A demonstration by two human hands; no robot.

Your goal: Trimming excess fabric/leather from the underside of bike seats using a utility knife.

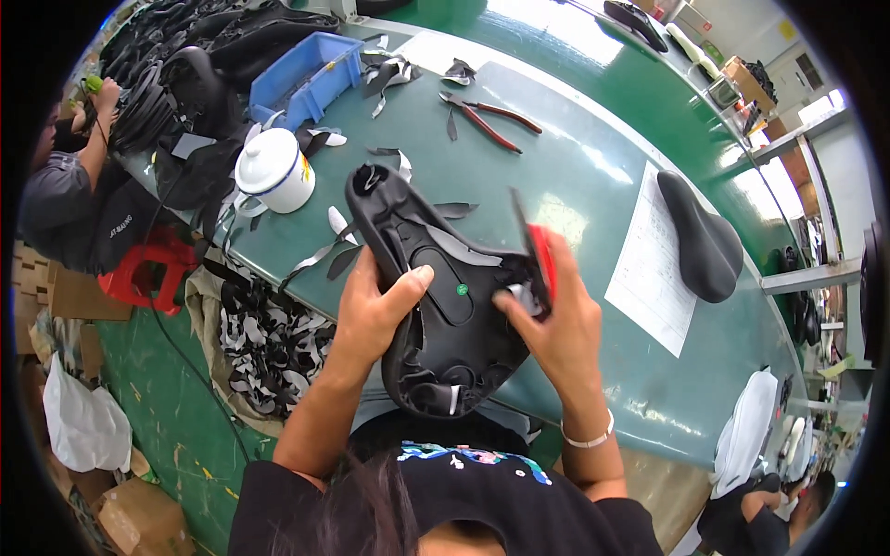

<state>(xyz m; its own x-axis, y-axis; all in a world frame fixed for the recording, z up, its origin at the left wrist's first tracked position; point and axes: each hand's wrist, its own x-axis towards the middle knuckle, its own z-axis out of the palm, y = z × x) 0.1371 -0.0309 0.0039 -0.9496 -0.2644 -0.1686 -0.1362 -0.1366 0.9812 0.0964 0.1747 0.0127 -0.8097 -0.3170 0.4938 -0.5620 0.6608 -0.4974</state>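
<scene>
a green painted floor [209,435] spreads to the left of a black, upturned bicycle saddle [431,310], and a long worktable with a smooth, grey-green top [593,190] runs beneath and beyond it, bright with reflections. on the floor left of the saddle stands a beige cloth sack [206,310] full of black and white scraps; farther left is a red plastic stool [139,271]. the saddle is held over the worktable's near edge, hollow underside up, its long axis running away from the person: narrow nose pointing away and slightly left, wide tail close to the person's body. well to its right lies a second black saddle [697,243], smooth side up, partly over a white paper sheet [644,287]. past its nose, leftward, sits a blue plastic bin [311,88]. at its left edge the left hand [378,301] is closed on the rim, thumb on the underside, other fingers mostly hidden. at its right edge the right hand [561,320] curls round a blurred, red-handled tool [542,259] with a dark blade. left of the nose stands a white, lidded enamel mug [278,176].
</scene>
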